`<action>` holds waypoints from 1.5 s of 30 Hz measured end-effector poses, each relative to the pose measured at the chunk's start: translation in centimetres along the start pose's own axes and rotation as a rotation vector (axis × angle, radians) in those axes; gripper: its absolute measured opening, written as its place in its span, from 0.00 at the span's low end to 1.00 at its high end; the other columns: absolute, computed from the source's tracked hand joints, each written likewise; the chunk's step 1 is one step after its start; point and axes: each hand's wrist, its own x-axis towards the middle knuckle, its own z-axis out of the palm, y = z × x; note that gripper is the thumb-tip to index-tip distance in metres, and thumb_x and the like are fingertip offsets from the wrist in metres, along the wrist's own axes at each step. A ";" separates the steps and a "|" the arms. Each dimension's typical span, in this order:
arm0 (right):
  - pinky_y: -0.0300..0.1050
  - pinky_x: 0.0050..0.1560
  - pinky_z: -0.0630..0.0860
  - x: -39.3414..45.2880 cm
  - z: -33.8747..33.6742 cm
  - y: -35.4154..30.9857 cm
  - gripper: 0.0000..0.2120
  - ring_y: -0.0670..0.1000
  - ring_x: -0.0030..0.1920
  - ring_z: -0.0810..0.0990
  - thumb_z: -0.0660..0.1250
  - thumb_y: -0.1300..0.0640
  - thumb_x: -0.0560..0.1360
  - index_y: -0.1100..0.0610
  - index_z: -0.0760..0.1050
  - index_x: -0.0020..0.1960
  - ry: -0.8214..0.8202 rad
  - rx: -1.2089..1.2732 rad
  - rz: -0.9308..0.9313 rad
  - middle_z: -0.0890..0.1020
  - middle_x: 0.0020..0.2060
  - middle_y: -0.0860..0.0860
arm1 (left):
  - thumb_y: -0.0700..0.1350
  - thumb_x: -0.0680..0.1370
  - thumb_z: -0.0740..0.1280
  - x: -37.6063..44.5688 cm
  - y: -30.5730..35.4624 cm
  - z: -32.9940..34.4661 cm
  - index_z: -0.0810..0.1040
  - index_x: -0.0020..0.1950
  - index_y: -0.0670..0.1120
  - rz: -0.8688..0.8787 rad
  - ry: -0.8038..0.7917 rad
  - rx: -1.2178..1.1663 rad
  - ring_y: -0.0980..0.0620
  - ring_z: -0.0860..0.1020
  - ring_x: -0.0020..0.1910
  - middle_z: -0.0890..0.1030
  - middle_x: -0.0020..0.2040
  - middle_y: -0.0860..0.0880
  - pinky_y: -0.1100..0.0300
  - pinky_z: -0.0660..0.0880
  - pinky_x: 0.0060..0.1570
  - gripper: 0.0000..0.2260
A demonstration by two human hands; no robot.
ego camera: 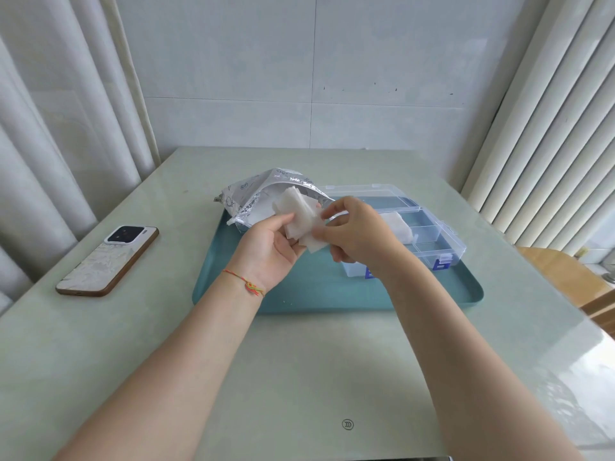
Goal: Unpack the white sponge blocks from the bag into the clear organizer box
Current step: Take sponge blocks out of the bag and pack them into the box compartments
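A bunch of white sponge blocks (301, 216) is held above the teal tray (299, 294), in front of the bag's mouth. My left hand (271, 252) grips the bunch from below, palm up. My right hand (357, 234) pinches the right edge of the blocks with thumb and fingertips. The silver foil bag (253, 197) lies open on the tray's far left corner. The clear organizer box (429, 227) sits open on the tray's right side, partly hidden by my right hand. White sponge blocks in the box (397, 227) fill one of its compartments.
A phone (108, 261) lies face down on the pale green table (299, 377), left of the tray. Curtains hang at both sides. A wooden chair (565, 277) stands past the table's right edge.
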 end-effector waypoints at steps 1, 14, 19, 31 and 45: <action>0.34 0.20 0.64 0.0 0.0 0.0 0.12 0.47 0.19 0.71 0.70 0.61 0.73 0.58 0.70 0.54 0.012 0.027 0.004 0.80 0.33 0.54 | 0.38 0.82 0.54 -0.1 0.1 0.1 0.78 0.59 0.39 0.009 -0.009 -0.017 0.47 0.82 0.53 0.83 0.57 0.42 0.55 0.75 0.60 0.14; 0.33 0.21 0.64 0.4 0.0 0.3 0.09 0.44 0.17 0.68 0.72 0.57 0.74 0.55 0.73 0.41 0.075 0.012 -0.008 0.75 0.28 0.47 | 0.39 0.83 0.54 -0.5 0.4 0.4 0.79 0.56 0.40 0.008 -0.044 -0.061 0.49 0.84 0.48 0.85 0.52 0.43 0.56 0.79 0.52 0.14; 0.36 0.23 0.66 1.0 -0.6 0.8 0.09 0.47 0.20 0.70 0.71 0.59 0.74 0.55 0.72 0.39 0.177 0.010 0.008 0.76 0.31 0.49 | 0.37 0.81 0.59 0.0 0.2 0.0 0.78 0.57 0.41 0.031 0.100 0.013 0.46 0.82 0.47 0.83 0.49 0.43 0.55 0.80 0.47 0.09; 0.36 0.24 0.63 0.3 -1.1 0.4 0.09 0.47 0.21 0.65 0.74 0.55 0.73 0.59 0.77 0.43 0.099 0.172 -0.019 0.76 0.24 0.44 | 0.40 0.79 0.66 -0.5 -0.2 0.5 0.80 0.49 0.46 -0.022 0.092 0.328 0.54 0.78 0.37 0.80 0.40 0.48 0.64 0.76 0.36 0.04; 0.38 0.28 0.65 1.0 -0.9 1.0 0.16 0.43 0.20 0.66 0.74 0.47 0.73 0.58 0.75 0.37 0.173 -0.066 -0.028 0.76 0.26 0.48 | 0.34 0.78 0.65 -0.7 0.1 0.4 0.81 0.51 0.42 -0.026 -0.075 0.305 0.53 0.82 0.44 0.84 0.44 0.47 0.62 0.80 0.46 0.07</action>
